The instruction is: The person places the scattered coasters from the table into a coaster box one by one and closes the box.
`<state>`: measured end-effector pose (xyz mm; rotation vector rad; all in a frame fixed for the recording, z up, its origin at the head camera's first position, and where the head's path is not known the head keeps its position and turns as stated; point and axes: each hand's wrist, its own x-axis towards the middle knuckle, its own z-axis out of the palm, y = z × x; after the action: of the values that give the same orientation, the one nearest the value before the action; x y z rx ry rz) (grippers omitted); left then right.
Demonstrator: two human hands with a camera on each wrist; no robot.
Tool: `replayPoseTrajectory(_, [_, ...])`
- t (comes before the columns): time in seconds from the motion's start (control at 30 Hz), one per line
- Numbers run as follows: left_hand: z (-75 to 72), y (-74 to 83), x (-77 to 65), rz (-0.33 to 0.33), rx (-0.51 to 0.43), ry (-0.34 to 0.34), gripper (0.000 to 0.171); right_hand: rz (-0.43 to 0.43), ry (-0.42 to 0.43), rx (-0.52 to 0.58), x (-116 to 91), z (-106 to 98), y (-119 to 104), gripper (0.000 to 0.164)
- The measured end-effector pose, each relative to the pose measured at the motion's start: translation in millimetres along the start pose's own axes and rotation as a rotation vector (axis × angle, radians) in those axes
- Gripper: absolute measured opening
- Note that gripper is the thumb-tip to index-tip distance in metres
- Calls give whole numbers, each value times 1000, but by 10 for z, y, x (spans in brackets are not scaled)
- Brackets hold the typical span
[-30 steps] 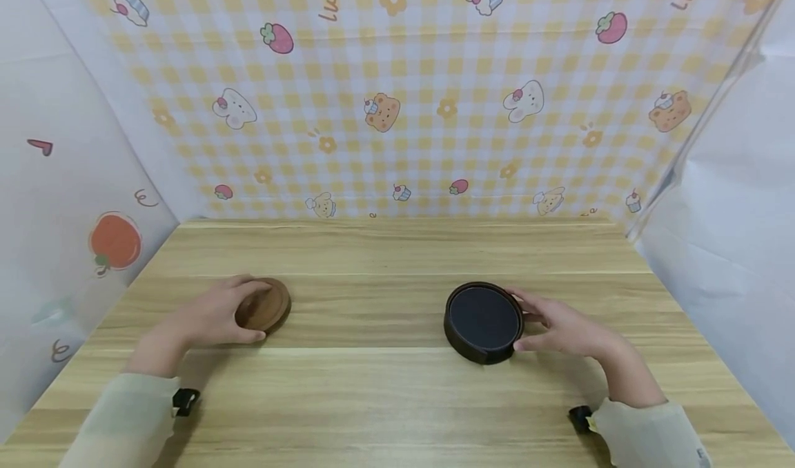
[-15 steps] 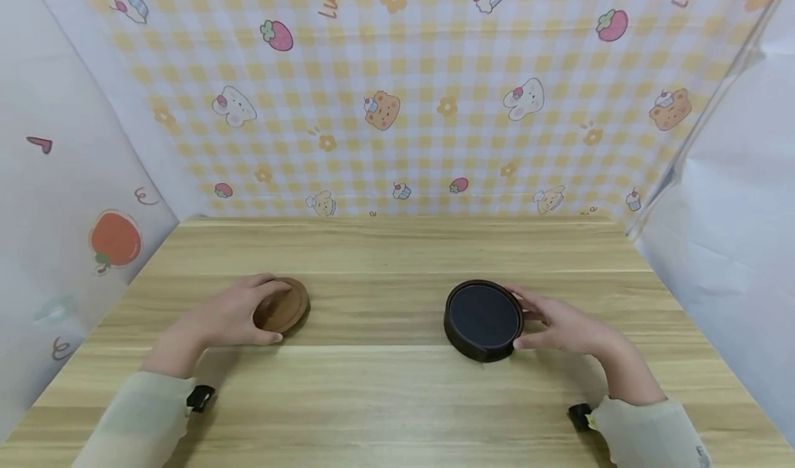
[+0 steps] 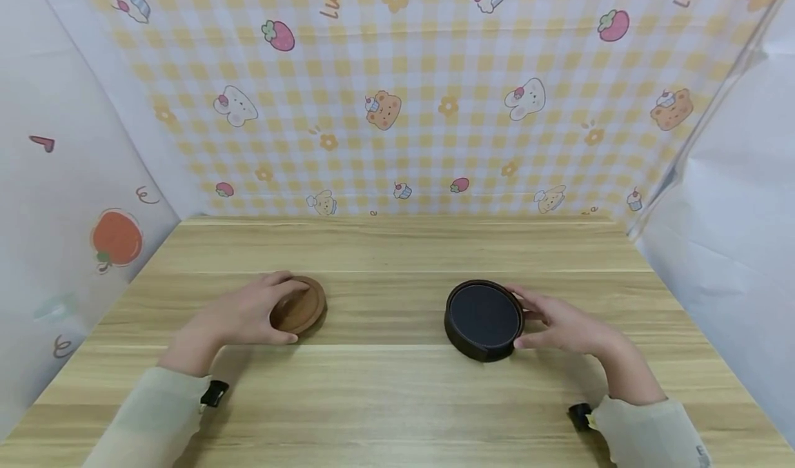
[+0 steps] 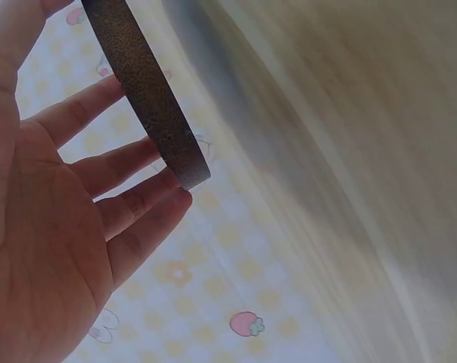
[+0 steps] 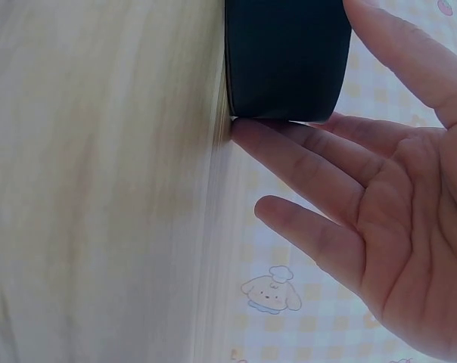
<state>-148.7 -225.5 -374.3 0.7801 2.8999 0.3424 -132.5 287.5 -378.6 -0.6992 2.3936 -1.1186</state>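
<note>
My left hand [image 3: 248, 316] grips a round brown wooden coaster [image 3: 308, 309] with a raised rim, thumb at the near side and fingers at the far side. In the left wrist view the edge of the coaster [image 4: 149, 94] shows between the fingertips, apart from the table. Right of the middle, a round black coaster holder [image 3: 462, 344] stands on the table with a flat black disc [image 3: 486, 316] inside. My right hand [image 3: 555, 323] holds this holder at its right side between thumb and fingers. The right wrist view shows the dark holder wall [image 5: 289, 60] with fingertips against it.
The wood-grain table [image 3: 373, 406] runs back to a yellow-checked cloth [image 3: 422, 143] with cartoon prints. White sheets [image 3: 714, 199] hang on both sides. A black strap mount [image 3: 214, 393] sits at the left cuff, another mount [image 3: 580, 416] at the right cuff.
My left hand has moved to the right with the brown coaster, closer to the black holder. The right hand and the holder have stayed in place.
</note>
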Motion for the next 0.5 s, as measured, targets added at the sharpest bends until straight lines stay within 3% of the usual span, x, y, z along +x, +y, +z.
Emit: replayPoseTrajectory(0.5, [-3, 202, 99, 60, 33, -22, 81, -1, -2, 4, 1, -2, 17, 93])
